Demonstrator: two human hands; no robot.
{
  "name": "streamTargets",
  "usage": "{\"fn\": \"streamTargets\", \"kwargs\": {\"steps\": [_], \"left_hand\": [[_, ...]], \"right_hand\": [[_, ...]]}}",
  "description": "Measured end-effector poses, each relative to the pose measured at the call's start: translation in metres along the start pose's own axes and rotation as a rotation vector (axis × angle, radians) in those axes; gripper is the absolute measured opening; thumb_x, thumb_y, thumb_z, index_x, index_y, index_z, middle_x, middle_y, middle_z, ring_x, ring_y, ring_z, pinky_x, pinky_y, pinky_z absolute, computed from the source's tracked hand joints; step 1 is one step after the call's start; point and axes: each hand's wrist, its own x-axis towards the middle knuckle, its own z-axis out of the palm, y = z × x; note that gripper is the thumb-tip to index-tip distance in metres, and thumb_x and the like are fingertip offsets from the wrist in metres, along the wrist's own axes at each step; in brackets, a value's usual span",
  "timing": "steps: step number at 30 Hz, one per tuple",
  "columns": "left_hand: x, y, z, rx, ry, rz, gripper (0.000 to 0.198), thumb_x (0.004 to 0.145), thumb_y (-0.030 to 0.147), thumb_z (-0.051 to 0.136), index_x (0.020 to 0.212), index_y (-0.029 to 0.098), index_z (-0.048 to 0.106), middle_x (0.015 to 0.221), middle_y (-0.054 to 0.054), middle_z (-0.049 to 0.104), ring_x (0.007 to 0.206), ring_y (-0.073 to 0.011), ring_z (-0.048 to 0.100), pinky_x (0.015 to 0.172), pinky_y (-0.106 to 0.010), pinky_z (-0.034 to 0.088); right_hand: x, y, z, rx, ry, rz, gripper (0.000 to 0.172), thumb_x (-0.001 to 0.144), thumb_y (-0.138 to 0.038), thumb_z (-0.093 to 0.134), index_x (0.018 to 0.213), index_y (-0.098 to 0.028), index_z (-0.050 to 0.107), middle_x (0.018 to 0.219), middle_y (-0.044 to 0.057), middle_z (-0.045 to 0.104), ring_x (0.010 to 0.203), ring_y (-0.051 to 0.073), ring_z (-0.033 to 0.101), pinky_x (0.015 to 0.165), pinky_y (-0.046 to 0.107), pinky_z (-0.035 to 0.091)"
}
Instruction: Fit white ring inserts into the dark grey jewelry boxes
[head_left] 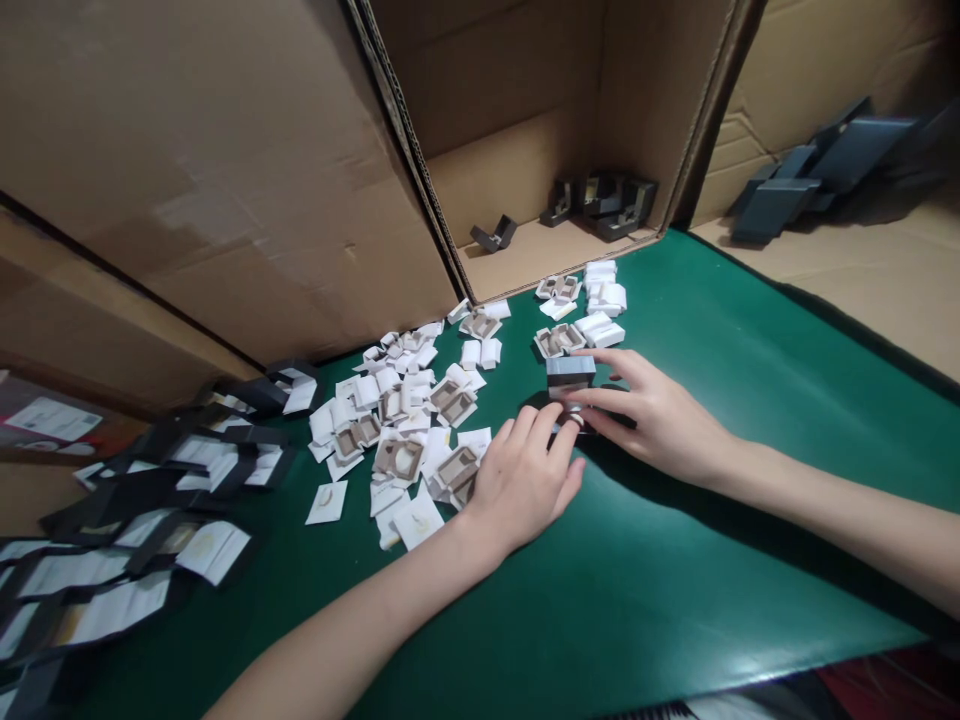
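Note:
A small dark hinged box (571,371), its lid raised, stands on the green table between my hands. From the right, my right hand (637,405) grips it, with one finger along the top of the lid and others lower down by the opening. The fingers of my left hand (529,465) are bent into the front of the box, around a small pale part that I cannot make out. Much of the box's base is hidden behind my fingers. Just left of my left hand lie folded white and grey card inserts (457,470).
Many white card inserts (405,400) are heaped on the green table (712,580). Dark boxes with white papers (202,460) crowd the left. An open cardboard carton (517,170) behind holds several dark boxes (615,205). More dark boxes (780,200) sit in cardboard at right.

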Motion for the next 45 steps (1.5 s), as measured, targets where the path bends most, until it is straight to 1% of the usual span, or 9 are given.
{"fn": "streamTargets", "kwargs": {"steps": [4, 9, 16, 23, 27, 32, 35, 41, 45], "left_hand": [[-0.0002, -0.0007, 0.0011, -0.005, 0.002, 0.002, 0.034, 0.092, 0.031, 0.046, 0.119, 0.012, 0.054, 0.125, -0.015, 0.053, 0.101, -0.0262, 0.052, 0.079, -0.038, 0.048], [0.0001, -0.0009, 0.0012, -0.014, -0.001, 0.002, 0.035, 0.092, 0.032, 0.046, 0.119, 0.012, 0.054, 0.126, -0.014, 0.053, 0.101, -0.0262, 0.051, 0.079, -0.038, 0.048], [0.0007, -0.0008, 0.0009, -0.019, 0.008, 0.007, 0.033, 0.092, 0.031, 0.045, 0.114, 0.01, 0.055, 0.126, -0.014, 0.054, 0.1, -0.0256, 0.051, 0.079, -0.037, 0.049], [0.0019, -0.0005, 0.0008, -0.009, -0.02, 0.014, 0.034, 0.092, 0.031, 0.045, 0.116, 0.01, 0.054, 0.128, -0.013, 0.053, 0.102, -0.0267, 0.051, 0.081, -0.038, 0.049], [0.0025, -0.0003, -0.0008, -0.006, -0.05, 0.002, 0.034, 0.092, 0.031, 0.043, 0.117, 0.01, 0.054, 0.132, -0.013, 0.051, 0.103, -0.0268, 0.05, 0.082, -0.038, 0.049], [0.0029, 0.0001, -0.0029, -0.019, -0.085, -0.02, 0.041, 0.093, 0.033, 0.041, 0.125, 0.009, 0.05, 0.137, -0.01, 0.048, 0.103, -0.0264, 0.049, 0.082, -0.038, 0.05], [0.003, -0.0003, -0.0033, -0.031, -0.092, -0.021, 0.041, 0.092, 0.033, 0.042, 0.125, 0.009, 0.05, 0.137, -0.009, 0.048, 0.104, -0.0265, 0.048, 0.082, -0.039, 0.05], [0.0038, -0.0008, -0.0034, -0.06, -0.096, -0.024, 0.04, 0.092, 0.032, 0.043, 0.125, 0.01, 0.05, 0.135, -0.009, 0.049, 0.105, -0.0262, 0.048, 0.084, -0.039, 0.049], [0.0035, -0.001, -0.0026, -0.065, -0.099, -0.032, 0.041, 0.093, 0.033, 0.042, 0.126, 0.011, 0.049, 0.136, -0.01, 0.048, 0.107, -0.0268, 0.048, 0.086, -0.04, 0.049]], "right_hand": [[0.0009, -0.0007, -0.0021, -0.029, 0.003, 0.009, 0.029, 0.088, -0.025, 0.054, 0.115, -0.023, 0.065, 0.135, 0.014, 0.05, 0.118, 0.028, 0.052, 0.09, 0.048, 0.05], [0.0005, -0.0024, -0.0023, -0.095, -0.044, 0.039, 0.032, 0.09, -0.029, 0.051, 0.121, -0.024, 0.062, 0.137, 0.013, 0.047, 0.119, 0.029, 0.05, 0.09, 0.046, 0.048], [-0.0001, -0.0039, -0.0023, -0.12, -0.128, 0.055, 0.037, 0.093, -0.036, 0.046, 0.125, -0.023, 0.059, 0.119, 0.013, 0.059, 0.108, 0.026, 0.053, 0.083, 0.041, 0.048], [-0.0017, -0.0065, 0.0007, -0.13, -0.123, 0.073, 0.037, 0.095, -0.038, 0.041, 0.122, -0.019, 0.057, 0.113, 0.013, 0.059, 0.104, 0.026, 0.054, 0.08, 0.039, 0.047], [-0.0011, -0.0067, 0.001, -0.122, -0.147, 0.091, 0.04, 0.095, -0.042, 0.039, 0.122, -0.018, 0.056, 0.115, 0.013, 0.059, 0.103, 0.026, 0.054, 0.081, 0.039, 0.047], [-0.0001, -0.0064, -0.0009, -0.124, -0.163, 0.101, 0.043, 0.096, -0.045, 0.034, 0.122, -0.018, 0.057, 0.107, 0.013, 0.059, 0.097, 0.025, 0.056, 0.077, 0.039, 0.048], [-0.0001, -0.0076, -0.0014, -0.123, -0.189, 0.117, 0.045, 0.096, -0.047, 0.033, 0.124, -0.019, 0.055, 0.109, 0.013, 0.058, 0.095, 0.025, 0.055, 0.078, 0.04, 0.048], [-0.001, -0.0101, -0.001, -0.128, -0.245, 0.135, 0.05, 0.095, -0.051, 0.032, 0.129, -0.019, 0.05, 0.116, 0.015, 0.057, 0.101, 0.027, 0.055, 0.082, 0.042, 0.046], [-0.0016, -0.0077, -0.0011, -0.148, -0.248, 0.103, 0.05, 0.095, -0.051, 0.033, 0.131, -0.021, 0.049, 0.119, 0.014, 0.056, 0.103, 0.027, 0.054, 0.081, 0.041, 0.046]]}}
